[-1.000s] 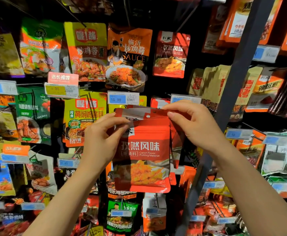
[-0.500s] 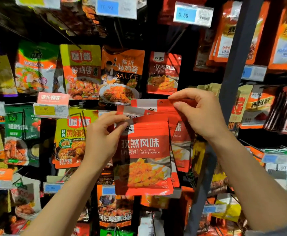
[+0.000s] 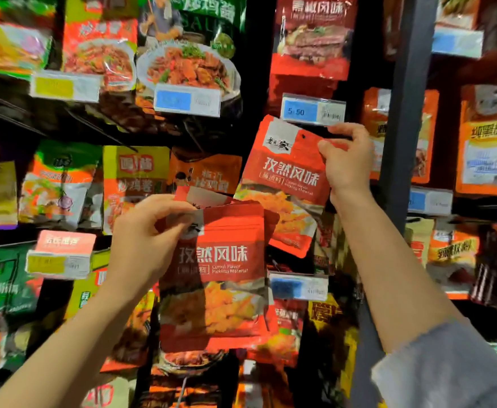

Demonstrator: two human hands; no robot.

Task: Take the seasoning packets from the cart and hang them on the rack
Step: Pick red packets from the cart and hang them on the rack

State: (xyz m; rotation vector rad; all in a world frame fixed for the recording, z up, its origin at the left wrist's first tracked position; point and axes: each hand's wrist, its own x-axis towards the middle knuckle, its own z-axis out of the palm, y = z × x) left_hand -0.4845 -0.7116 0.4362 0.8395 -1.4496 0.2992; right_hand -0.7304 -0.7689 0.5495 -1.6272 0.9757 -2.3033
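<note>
right hand (image 3: pixel 348 163) has lifted one packet (image 3: pixel 285 184) above the stack (image 3: pixel 214 278).

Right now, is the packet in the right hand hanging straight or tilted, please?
Tilted: the packet leans with its top to the right, pinched at its top corner by the right hand.

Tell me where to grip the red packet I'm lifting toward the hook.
Pinch the raised red packet at its flat top corner, from the right, as the right hand does. That keeps the hang hole clear, and the packet hangs below.
</note>
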